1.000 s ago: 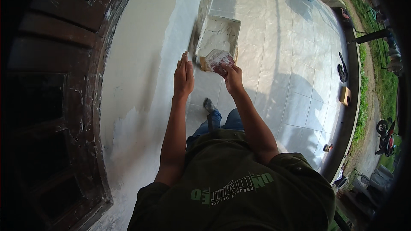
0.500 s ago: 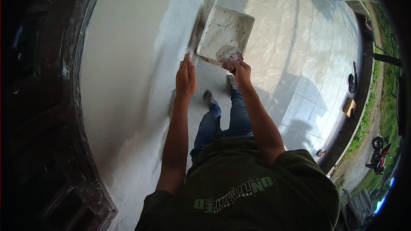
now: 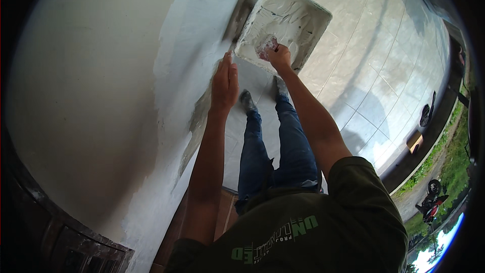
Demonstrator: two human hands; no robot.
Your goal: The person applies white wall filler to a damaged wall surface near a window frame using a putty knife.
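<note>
My right hand (image 3: 280,58) grips a flat, pinkish putty scraper (image 3: 263,48) smeared with pale paste. Its blade is down in the near part of a rectangular tray (image 3: 321,26), against the white putty (image 3: 290,17) spread inside. My left hand (image 3: 225,85) is held flat with its fingers stretched out. Its fingertips come close to the tray's near left corner; whether they touch the tray or the wall, I cannot tell. Nothing shows in that hand, though its palm is partly hidden.
Along my left runs a wall (image 3: 101,71) with a whiter coated band (image 3: 174,65) low down. A dark carved wooden frame (image 3: 65,237) stands at lower left. Grey floor tiles (image 3: 348,45) stretch right to a low ledge, a small box (image 3: 414,141) and a motorcycle (image 3: 432,203) outside.
My right hand has lowered the scraper from the tray's near edge into the putty. The view has shifted, so the tray appears larger and higher. My left hand stays flat.
</note>
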